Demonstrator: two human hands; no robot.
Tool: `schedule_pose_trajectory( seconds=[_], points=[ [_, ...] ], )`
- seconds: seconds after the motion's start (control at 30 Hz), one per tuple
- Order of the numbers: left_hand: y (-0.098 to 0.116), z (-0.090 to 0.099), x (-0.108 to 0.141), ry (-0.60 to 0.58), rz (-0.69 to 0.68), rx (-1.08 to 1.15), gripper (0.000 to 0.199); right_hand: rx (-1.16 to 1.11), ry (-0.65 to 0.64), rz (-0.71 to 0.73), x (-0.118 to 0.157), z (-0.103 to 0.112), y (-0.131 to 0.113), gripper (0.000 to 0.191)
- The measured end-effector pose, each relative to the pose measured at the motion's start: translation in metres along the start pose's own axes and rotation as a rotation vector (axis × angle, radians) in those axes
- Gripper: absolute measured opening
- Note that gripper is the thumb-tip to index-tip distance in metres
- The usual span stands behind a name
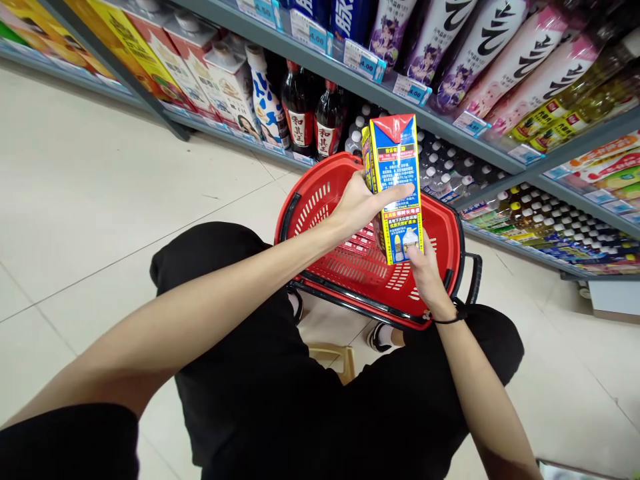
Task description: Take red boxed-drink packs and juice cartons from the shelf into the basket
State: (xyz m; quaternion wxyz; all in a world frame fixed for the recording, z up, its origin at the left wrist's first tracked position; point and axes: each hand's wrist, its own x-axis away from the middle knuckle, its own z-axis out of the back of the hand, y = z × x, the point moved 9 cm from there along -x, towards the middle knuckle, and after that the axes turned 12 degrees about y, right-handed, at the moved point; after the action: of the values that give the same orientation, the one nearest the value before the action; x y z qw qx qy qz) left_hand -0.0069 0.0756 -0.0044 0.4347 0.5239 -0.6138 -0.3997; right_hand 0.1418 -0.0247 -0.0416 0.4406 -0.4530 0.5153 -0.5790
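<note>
Both hands grip a tall blue, yellow and red drink carton [397, 170], tilted slightly above a red basket. My left hand [357, 203] wraps its left side, with the thumb lying across the printed panel. My right hand [427, 270] holds the lower right corner, thumb on the front; its other fingers are hidden behind the carton. Below, the red plastic shopping basket [320, 190] with slotted walls stands between my knees and the shelf. Small red-and-white packs [357, 241] show on the basket's bottom, partly covered by my left arm and the carton.
Grey store shelves [310, 50] run across the front, holding cartons, dark bottles [299, 107] and purple-and-white bottles [443, 40], with price tags along the edges. The basket's black handle [473, 277] sticks out right. Part of a yellowish stool [345, 360] shows between my legs.
</note>
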Motion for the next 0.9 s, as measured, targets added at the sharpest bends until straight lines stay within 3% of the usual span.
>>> schedule_pose_trajectory(
  seconds=[0.23, 0.53, 0.9],
  points=[
    [0.0038, -0.0055, 0.0026, -0.058, 0.0, 0.008, 0.061, -0.179, 0.003, -0.161, -0.002, 0.0011, 0.0052, 0.055],
    [0.0082, -0.001, 0.0022, -0.046, -0.016, -0.004, 0.055, -0.127, -0.048, -0.134, -0.0003, 0.0014, -0.0022, 0.064],
    [0.0053, 0.0031, -0.0036, -0.025, -0.018, -0.041, 0.062, -0.104, -0.03, -0.192, 0.0025, -0.0037, 0.0043, 0.077]
  ],
)
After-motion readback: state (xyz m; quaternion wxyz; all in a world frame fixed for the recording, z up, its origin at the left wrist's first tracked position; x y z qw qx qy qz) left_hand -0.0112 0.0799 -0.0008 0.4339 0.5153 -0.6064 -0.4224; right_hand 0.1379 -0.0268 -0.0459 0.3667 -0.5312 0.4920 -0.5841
